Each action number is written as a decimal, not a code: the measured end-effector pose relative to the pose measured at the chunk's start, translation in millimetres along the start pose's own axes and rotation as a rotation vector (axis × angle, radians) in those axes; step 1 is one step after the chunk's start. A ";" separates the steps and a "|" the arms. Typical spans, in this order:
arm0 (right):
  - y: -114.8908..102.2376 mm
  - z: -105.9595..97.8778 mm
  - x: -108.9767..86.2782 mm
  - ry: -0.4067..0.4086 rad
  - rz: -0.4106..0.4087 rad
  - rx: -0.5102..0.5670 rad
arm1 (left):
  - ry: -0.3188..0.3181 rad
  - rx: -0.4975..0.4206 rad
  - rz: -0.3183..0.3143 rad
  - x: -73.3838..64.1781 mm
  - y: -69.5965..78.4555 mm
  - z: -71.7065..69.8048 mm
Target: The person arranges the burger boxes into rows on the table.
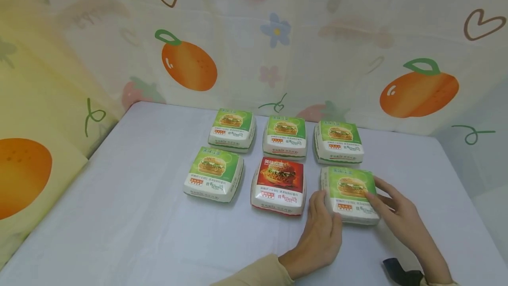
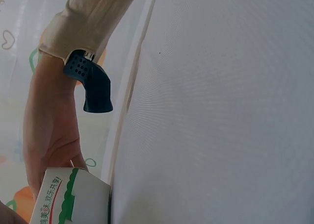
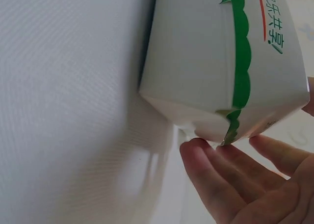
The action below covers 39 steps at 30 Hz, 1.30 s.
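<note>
A white and green burger box (image 1: 351, 189) sits at the front right of the table. My left hand (image 1: 320, 233) grips its left side, fingers along the side and thumb at the front corner. My right hand (image 1: 402, 215) holds the right side, its thumb at the top edge and fingers against the side. In the right wrist view, the fingertips (image 3: 198, 155) of the right hand meet the box's lower corner. The left wrist view shows the box's front (image 2: 56, 199) with the right hand (image 2: 54, 126) behind it.
To the left are a red burger box (image 1: 279, 189) and a green one (image 1: 214, 173). Three more green boxes stand behind in a row: left (image 1: 232, 129), middle (image 1: 285, 136), right (image 1: 338, 142). A patterned cloth (image 1: 317, 56) hangs behind the white-covered table (image 1: 151, 215).
</note>
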State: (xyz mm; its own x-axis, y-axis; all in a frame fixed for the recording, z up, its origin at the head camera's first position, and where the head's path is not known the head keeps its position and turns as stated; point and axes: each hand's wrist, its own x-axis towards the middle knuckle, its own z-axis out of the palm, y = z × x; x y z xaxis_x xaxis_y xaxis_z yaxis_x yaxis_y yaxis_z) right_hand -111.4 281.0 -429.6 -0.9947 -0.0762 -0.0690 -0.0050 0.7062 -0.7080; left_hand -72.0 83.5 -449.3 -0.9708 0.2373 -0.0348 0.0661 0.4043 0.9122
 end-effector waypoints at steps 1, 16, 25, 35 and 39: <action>0.2 0.1 -0.1 -0.006 0.001 0.001 | -0.004 -0.006 -0.005 0.2 -0.2 0.0; 1.0 5.0 0.2 -0.013 -0.011 0.002 | 0.019 -0.016 0.004 5.5 -3.6 -2.0; 1.0 8.1 0.6 -0.001 -0.030 0.032 | 0.014 -0.032 -0.017 7.1 -3.6 -3.0; -1.3 10.0 -0.2 0.005 -0.043 0.007 | 0.028 -0.040 -0.021 7.4 -3.4 -2.2; -1.2 8.9 -0.6 0.003 -0.055 0.007 | 0.022 -0.039 -0.032 6.4 -2.2 -2.1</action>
State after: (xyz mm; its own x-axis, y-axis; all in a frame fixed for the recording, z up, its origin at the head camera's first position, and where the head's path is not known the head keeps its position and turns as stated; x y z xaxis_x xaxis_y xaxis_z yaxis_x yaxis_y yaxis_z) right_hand -109.8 273.9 -435.0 -0.9933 -0.1126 -0.0278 -0.0589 0.6958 -0.7158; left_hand -78.9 82.3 -450.7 -0.9772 0.2052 -0.0553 0.0267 0.3766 0.9260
